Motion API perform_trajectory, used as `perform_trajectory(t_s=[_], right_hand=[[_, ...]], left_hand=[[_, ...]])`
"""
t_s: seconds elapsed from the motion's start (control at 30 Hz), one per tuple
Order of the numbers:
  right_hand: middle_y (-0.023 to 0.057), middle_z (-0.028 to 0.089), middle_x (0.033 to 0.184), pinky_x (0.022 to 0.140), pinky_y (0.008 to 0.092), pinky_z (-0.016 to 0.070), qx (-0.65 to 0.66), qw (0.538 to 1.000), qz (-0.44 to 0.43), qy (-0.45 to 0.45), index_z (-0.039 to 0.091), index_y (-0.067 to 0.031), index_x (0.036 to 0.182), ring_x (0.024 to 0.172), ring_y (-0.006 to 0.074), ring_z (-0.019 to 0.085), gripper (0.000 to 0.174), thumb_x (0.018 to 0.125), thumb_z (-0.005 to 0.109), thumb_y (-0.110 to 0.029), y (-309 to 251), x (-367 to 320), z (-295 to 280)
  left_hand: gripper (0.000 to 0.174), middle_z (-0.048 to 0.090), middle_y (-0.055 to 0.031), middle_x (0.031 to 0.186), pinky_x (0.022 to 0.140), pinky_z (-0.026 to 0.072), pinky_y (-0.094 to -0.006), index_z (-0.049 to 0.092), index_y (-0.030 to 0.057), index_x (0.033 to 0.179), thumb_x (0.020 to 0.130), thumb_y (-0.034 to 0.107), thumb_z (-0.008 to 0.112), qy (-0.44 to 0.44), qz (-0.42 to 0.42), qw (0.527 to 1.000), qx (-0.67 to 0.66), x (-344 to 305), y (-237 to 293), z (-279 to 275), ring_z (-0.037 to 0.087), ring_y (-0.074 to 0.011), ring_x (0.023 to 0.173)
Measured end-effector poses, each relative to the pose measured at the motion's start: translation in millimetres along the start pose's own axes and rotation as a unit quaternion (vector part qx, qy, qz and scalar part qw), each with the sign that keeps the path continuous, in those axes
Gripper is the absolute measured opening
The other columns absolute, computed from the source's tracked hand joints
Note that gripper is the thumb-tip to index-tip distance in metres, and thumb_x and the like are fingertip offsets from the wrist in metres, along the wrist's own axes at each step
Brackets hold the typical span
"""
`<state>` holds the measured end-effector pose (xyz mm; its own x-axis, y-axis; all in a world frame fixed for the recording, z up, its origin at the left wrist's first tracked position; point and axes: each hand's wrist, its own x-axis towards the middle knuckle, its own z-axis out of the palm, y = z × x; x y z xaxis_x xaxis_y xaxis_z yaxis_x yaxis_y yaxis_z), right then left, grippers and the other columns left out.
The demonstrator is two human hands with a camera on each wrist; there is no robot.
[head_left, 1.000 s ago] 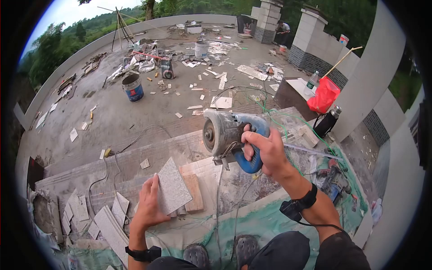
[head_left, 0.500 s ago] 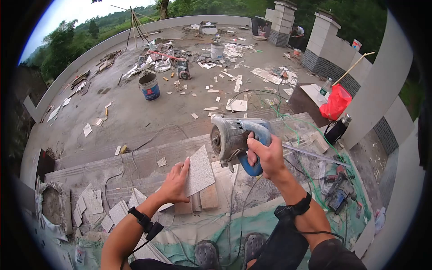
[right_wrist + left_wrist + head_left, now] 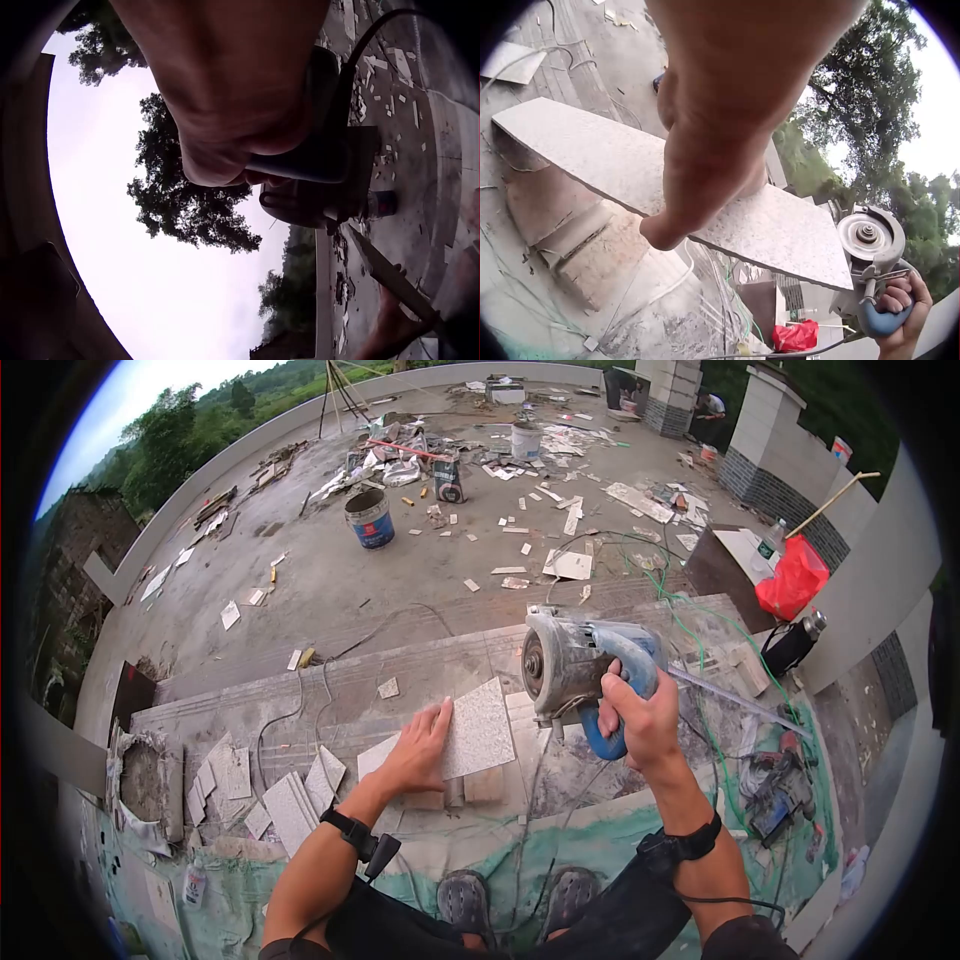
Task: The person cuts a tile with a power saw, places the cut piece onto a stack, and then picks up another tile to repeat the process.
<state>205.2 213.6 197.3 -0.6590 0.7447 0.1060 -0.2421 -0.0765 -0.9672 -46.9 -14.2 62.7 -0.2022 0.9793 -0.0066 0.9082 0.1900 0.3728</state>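
My left hand (image 3: 418, 750) grips a pale speckled tile (image 3: 480, 735), fingers laid across its top; in the left wrist view the thumb reaches over the near edge of the tile (image 3: 592, 146). Under it lie several blocks (image 3: 485, 785). To the right, my right hand (image 3: 643, 720) holds a power cutter (image 3: 575, 660) by its blue handle, the round disc facing left. The cutter is held up beside the tile's right end, and whether they touch cannot be told. In the right wrist view the cutter (image 3: 300, 202) is dark.
Loose tile pieces (image 3: 290, 815) lie at left beside a crusted bucket (image 3: 145, 785). Another power tool (image 3: 775, 800) rests on green netting at right. Cables cross the steps. Beyond are a blue bucket (image 3: 370, 520), scattered scraps, a red bag (image 3: 793, 578) and a black flask (image 3: 795, 643).
My left hand and the tile have moved right, closer to the cutter, and the tile has turned. My right hand still holds the cutter. The head view has shifted.
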Motion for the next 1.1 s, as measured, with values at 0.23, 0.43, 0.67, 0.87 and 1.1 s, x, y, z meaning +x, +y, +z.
perform_trajectory(t_s=[0.23, 0.43, 0.67, 0.87, 1.1], right_hand=[[0.0017, 0.057, 0.069, 0.047, 0.0271, 0.0428, -0.006, 1.0, 0.009, 0.017, 0.059, -0.0018, 0.103, 0.05, 0.0089, 0.052, 0.009, 0.097, 0.066, -0.003, 7, 2, -4], [0.0019, 0.057, 0.07, 0.049, 0.0279, 0.0443, 0.025, 1.0, 0.015, 0.012, 0.058, -0.0012, 0.106, 0.053, 0.0095, 0.053, 0.013, 0.097, 0.067, -0.005, 0, -3, 7], [0.0022, 0.058, 0.074, 0.05, 0.0288, 0.046, 0.007, 1.0, 0.017, 0.001, 0.057, -0.0009, 0.108, 0.054, 0.0096, 0.054, 0.015, 0.098, 0.067, -0.005, 4, -5, 6], [0.0026, 0.058, 0.075, 0.05, 0.0287, 0.0465, 0.0, 1.0, 0.021, 0.011, 0.057, -0.0006, 0.107, 0.054, 0.0099, 0.054, 0.014, 0.098, 0.066, -0.004, 6, -6, 11], [0.0028, 0.059, 0.076, 0.05, 0.0287, 0.0469, 0.004, 1.0, 0.017, 0.006, 0.058, -0.0002, 0.107, 0.054, 0.0101, 0.055, 0.013, 0.097, 0.066, -0.003, 10, -4, 11]], left_hand=[[0.146, 0.039, -0.0299, 0.152, 0.117, 0.0393, -0.0482, 0.011, -0.0049, 0.164, 0.049, 0.023, 0.097, -0.039, 0.007, 0.999, 0.004, -3, 9, -1, 0.044, -0.0455, 0.139], [0.149, 0.04, -0.0294, 0.151, 0.117, 0.0395, -0.0486, 0.012, -0.0056, 0.164, 0.047, 0.023, 0.099, -0.057, 0.004, 0.998, 0.013, 0, 13, -2, 0.045, -0.0454, 0.138], [0.146, 0.037, -0.0313, 0.152, 0.12, 0.0372, -0.0493, 0.012, -0.0075, 0.162, 0.048, 0.024, 0.097, -0.083, 0.007, 0.996, 0.018, 2, 15, 1, 0.042, -0.048, 0.14], [0.146, 0.037, -0.0309, 0.152, 0.119, 0.038, -0.0492, 0.012, -0.0076, 0.162, 0.048, 0.023, 0.097, -0.079, 0.001, 0.997, 0.013, 2, 12, 0, 0.042, -0.0479, 0.139], [0.155, 0.042, -0.0292, 0.148, 0.114, 0.0413, -0.0501, 0.009, -0.0035, 0.165, 0.044, 0.023, 0.101, -0.051, 0.012, 0.998, 0.023, 0, 9, 0, 0.047, -0.0458, 0.135]])
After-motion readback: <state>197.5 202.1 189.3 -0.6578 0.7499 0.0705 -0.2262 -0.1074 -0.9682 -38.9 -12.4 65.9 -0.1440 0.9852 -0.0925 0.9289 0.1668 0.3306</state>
